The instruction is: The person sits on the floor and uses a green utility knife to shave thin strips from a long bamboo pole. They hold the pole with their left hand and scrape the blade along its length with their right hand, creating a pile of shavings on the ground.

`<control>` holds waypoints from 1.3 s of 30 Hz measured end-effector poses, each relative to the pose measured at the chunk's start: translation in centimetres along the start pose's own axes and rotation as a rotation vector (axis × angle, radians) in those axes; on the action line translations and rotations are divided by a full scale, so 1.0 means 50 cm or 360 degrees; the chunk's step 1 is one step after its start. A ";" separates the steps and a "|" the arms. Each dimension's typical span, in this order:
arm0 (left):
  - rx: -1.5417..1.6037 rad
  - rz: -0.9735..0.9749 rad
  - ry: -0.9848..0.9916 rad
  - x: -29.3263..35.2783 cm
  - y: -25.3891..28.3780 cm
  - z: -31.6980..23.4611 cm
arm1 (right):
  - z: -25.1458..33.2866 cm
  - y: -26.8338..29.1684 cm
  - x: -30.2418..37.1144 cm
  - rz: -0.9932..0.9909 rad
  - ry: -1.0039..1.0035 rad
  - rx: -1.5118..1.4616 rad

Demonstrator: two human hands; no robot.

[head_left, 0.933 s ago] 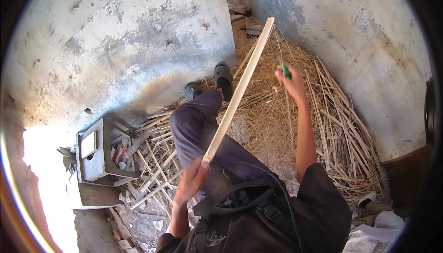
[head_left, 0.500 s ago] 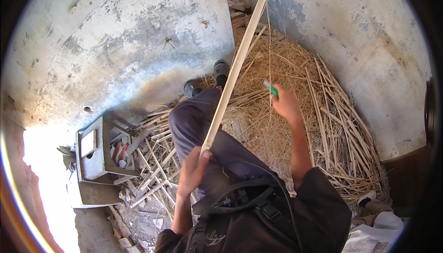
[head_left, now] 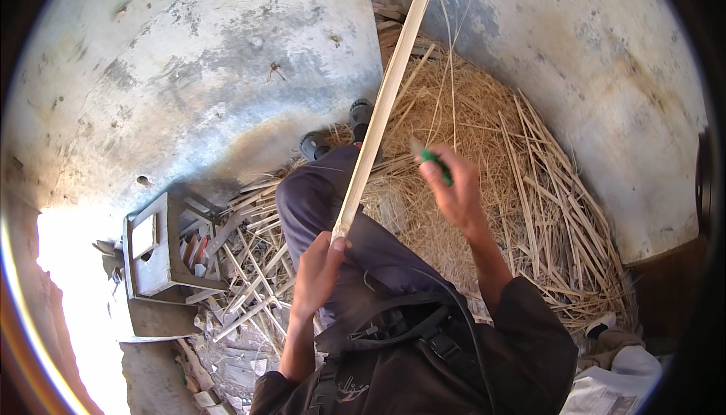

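Note:
My left hand grips the near end of a long pale split-bamboo strip, just above my lap. The strip slants up and away to the far wall, and thin slivers hang from its far end. To the right of the strip, my right hand is closed round a green-handled knife. Its short blade points toward the strip and stays apart from it. The blade is somewhat blurred.
Fine shavings cover the floor ahead, with a heap of loose strips along the right wall. A small wooden stool stands at left, near the bright doorway. A white sack lies at lower right. Walls enclose the far side.
My right hand has come nearer and slightly left, turning the knife. The bamboo strip's far end has shifted up and a little left, and its hanging slivers have swung right.

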State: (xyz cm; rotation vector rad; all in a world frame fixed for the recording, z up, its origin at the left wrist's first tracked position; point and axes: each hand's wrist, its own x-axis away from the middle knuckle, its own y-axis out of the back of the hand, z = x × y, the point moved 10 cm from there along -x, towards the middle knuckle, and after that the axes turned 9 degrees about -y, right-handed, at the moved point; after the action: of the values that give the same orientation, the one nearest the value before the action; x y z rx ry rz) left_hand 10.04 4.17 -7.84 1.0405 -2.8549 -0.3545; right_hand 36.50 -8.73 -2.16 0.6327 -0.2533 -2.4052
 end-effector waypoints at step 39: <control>-0.0189 0.0015 -0.0343 -0.020 -0.030 -0.115 | 0.158 -0.074 0.084 -0.0051 0.0801 0.0249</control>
State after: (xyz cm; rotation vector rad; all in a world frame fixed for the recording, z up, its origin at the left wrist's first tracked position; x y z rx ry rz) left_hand 12.64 2.59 -2.62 1.0242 -2.9784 -0.6652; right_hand 27.71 -8.27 1.86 1.2900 -0.2163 -2.1796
